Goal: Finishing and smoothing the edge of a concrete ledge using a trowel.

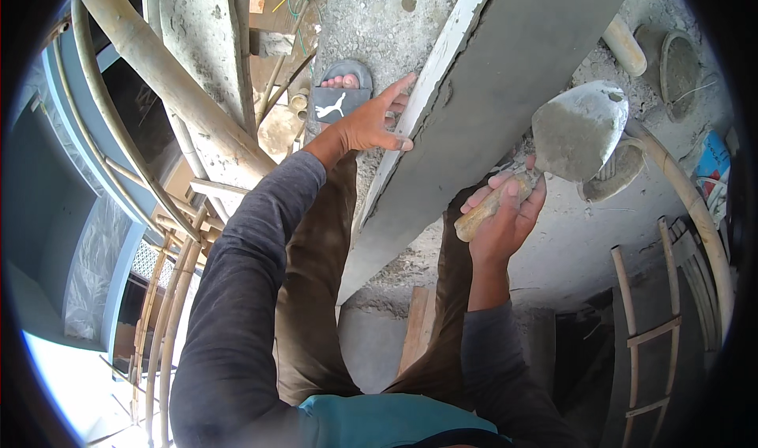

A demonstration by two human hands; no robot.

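Note:
My left hand point(369, 124) grips a long white board point(444, 49) by its edge, thumb and forefinger over its face. The board lies along the left edge of a long strip of smooth, wet grey mortar point(513, 69), and a ragged mortar line runs beside it. On the other side of the strip, my right hand point(509, 219) is closed round the wooden handle of a trowel point(579, 132). The trowel's broad, rounded blade is smeared with mortar and points up and away, apart from the strip. My legs stand on either side of the strip.
A sandalled foot point(342, 89) rests on rough concrete beside the board. Bamboo poles point(174, 69) cross the left side over a drop. Mortar-crusted buckets point(679, 73) stand at the right, near a curved bamboo pole point(691, 199). A wooden ladder point(651, 341) is at lower right.

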